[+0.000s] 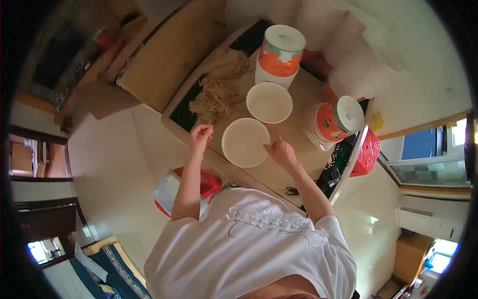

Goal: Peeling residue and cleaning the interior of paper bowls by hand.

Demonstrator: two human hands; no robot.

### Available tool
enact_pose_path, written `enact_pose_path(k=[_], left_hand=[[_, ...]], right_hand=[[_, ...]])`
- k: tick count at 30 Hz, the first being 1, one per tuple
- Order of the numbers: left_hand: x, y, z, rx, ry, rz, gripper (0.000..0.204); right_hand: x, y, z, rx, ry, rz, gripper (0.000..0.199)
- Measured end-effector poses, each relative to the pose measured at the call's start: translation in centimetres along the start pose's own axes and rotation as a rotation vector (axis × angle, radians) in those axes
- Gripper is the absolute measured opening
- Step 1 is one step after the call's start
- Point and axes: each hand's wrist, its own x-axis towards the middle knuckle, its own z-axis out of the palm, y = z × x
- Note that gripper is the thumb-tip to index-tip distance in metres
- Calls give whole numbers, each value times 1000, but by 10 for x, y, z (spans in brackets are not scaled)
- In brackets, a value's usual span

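A round white paper tub (245, 143) stands near the table's front edge, its mouth facing up and its inside bare. My right hand (282, 151) is at its right side, thumb and fingers closed on the rim. To the left of the tub my left hand (201, 136) is raised, fingers curled together in a pinch; whatever they hold, if anything, is too small to make out. Just behind is a second open tub (269, 102). A loose tangle of tan string (217, 94) lies beyond my left hand.
Stacked orange-and-white tubs (281, 57) stand at the back, with another stack (336, 122) at the right. Tall nested white stacks (361, 65) lean by the wall. A large cardboard box (172, 52) is at the left, a red stool (367, 152) beyond the table's right edge.
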Motion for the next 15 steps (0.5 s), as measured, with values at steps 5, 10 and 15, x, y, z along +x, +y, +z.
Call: enact_pose_path(k=[5, 10, 15], left_hand=[[22, -55, -2, 457, 143, 95, 12], [58, -38, 11, 777, 204, 354, 12], [92, -31, 37, 984, 122, 590, 11]], right_hand=[[-21, 14, 2, 133, -6, 150, 50], [-46, 31, -34, 123, 72, 236, 47], [-58, 33, -52, 52, -10, 295, 46]])
